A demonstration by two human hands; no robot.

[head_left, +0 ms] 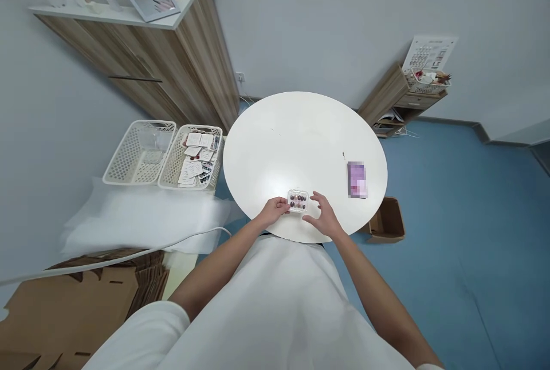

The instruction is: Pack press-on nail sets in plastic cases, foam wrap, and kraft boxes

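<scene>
A small clear plastic case [298, 200] with two rows of dark and pink press-on nails is at the near edge of the round white table [296, 129]. My left hand [275, 211] pinches the case's left side between thumb and fingers. On the other side, my right hand [323, 215] is open, its thumb and fingers spread apart just right of the case, with a small gap between. Toward the table's right side lies a purple and pink pack [357, 180], blurred in the picture.
Left of the table stand two white plastic baskets; one basket [141, 152] holds clear plastic pieces, the other basket [163, 175] holds cards and nail sets. A cardboard box [389, 221] sits on the floor at right. Folded cardboard [77, 307] is stacked at lower left, under a white cable [172, 248].
</scene>
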